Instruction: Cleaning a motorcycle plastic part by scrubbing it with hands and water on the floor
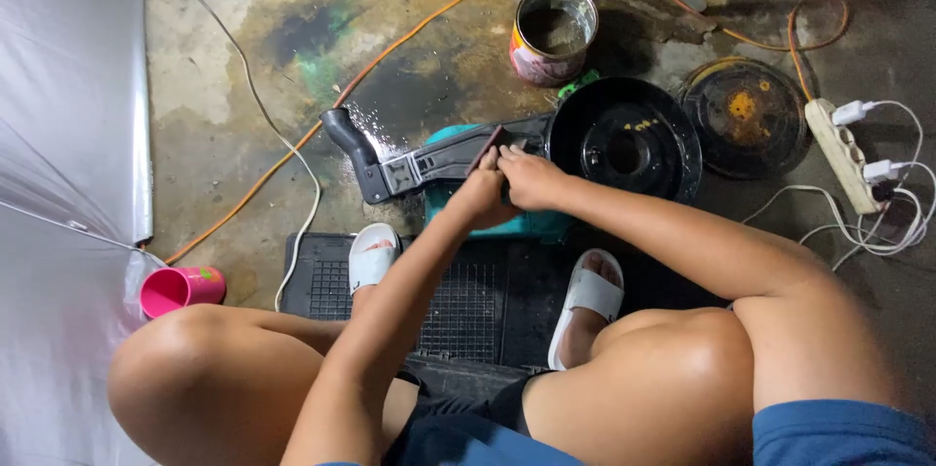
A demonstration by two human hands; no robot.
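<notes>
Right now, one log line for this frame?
left hand: holding small flat dark piece against grey-black plastic handled housing | right hand: gripping same housing | round black pan: adjoining | floor: wet concrete

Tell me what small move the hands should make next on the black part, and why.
Probably draw the small flat piece along the black handled part toward its grip end. Both the left hand and the right hand meet at that piece, pressed on the part near the round black pan, while the stretch toward the handle lies bare. What the piece is cannot be told.
</notes>
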